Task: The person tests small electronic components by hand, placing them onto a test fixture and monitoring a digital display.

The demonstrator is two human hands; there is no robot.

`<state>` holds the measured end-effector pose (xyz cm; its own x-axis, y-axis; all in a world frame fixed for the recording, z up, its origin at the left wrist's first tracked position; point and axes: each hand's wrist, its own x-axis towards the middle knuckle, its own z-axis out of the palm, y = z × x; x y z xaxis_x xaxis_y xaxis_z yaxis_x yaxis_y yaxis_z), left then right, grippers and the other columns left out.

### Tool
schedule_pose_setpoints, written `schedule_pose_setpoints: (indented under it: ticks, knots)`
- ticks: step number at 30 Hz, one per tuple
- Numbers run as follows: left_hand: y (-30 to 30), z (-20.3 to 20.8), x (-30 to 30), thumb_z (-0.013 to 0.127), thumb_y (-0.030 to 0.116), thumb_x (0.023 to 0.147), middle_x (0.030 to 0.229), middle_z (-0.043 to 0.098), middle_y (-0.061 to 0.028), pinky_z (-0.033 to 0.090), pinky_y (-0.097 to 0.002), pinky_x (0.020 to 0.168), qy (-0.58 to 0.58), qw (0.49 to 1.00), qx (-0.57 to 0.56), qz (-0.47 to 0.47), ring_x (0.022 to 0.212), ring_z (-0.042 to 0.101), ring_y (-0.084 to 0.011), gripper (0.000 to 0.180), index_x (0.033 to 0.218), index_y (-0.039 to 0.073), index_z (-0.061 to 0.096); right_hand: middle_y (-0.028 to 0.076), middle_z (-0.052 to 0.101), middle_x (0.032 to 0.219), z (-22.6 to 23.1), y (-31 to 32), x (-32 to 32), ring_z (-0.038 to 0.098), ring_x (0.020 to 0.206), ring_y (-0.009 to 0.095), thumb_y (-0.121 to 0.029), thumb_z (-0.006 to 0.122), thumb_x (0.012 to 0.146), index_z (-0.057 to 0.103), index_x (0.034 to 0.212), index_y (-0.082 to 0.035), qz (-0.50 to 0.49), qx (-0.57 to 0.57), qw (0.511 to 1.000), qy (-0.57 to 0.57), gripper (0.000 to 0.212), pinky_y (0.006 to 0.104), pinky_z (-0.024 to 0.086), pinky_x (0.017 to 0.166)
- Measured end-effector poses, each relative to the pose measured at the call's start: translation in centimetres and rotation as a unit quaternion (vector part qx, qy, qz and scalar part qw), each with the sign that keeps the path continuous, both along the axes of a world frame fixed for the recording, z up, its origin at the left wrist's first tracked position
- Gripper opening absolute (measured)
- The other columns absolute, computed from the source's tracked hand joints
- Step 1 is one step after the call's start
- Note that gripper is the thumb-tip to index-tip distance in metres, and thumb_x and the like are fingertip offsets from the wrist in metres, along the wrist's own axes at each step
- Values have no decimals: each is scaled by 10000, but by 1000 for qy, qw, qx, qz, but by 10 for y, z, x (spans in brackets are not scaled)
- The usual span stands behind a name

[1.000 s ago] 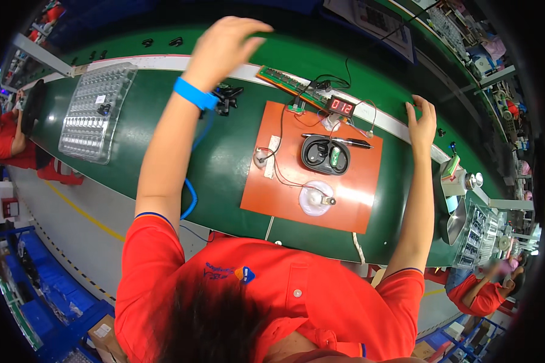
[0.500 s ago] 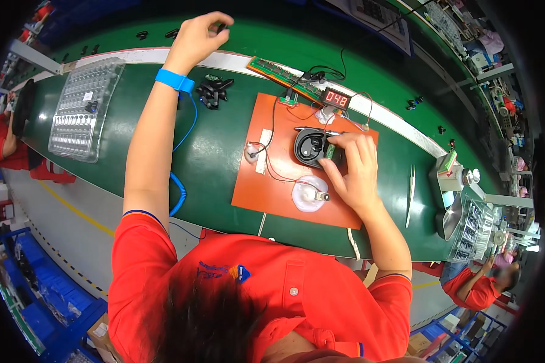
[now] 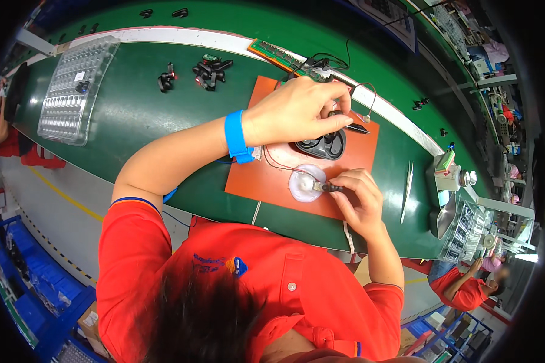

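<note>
Black earpiece (image 3: 332, 188) sideways, pointing left — hands (image 3: 363, 198) pinching: right this, left a dark piece (image 3: 334, 113).

Red polo shirt (image 3: 327, 302), blue-trimmed sleeves (image 3: 134, 233), blue wristband (image 3: 235, 137)

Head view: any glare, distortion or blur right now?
Head view: fisheye bows the long white strip into an arc, corners go black; head view: glints on the clear plastic tray and tweezers; head view: left hand and right hand look fairly sharp, but the small black piece at the right fingertips is too small to make out in detail.
</note>
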<state>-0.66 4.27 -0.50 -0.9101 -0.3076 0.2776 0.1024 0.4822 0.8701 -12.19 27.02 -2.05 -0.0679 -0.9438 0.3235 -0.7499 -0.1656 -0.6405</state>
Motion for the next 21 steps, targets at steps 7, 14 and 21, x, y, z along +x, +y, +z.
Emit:
schedule_pose_setpoints:
  ticks: [7,14,21]
  knots:
    - [12,-14,-3,702,275,855,601,611,-99,461,-398,557,-36,999,-33,5,583,619,-288,221,888,67,635,82,662,937,-7,0,5,637,842,268,-4,762,715,673,951,-45,5,-53,992,115,256,360,502,767]
    - [17,-39,-9,687,259,865,602,576,-55,444,-366,526,142,960,-239,22,561,573,-239,196,890,71,638,82,659,920,-3,-15,-8,639,813,246,11,742,746,667,946,-26,8,-82,990,116,217,340,502,721]
    - [-49,17,0,712,273,846,735,684,-98,504,-404,602,77,960,-219,158,664,656,-286,171,910,115,700,77,657,905,-22,-68,-142,611,779,157,-97,681,884,660,1031,-20,-297,-66,951,63,167,279,477,691]
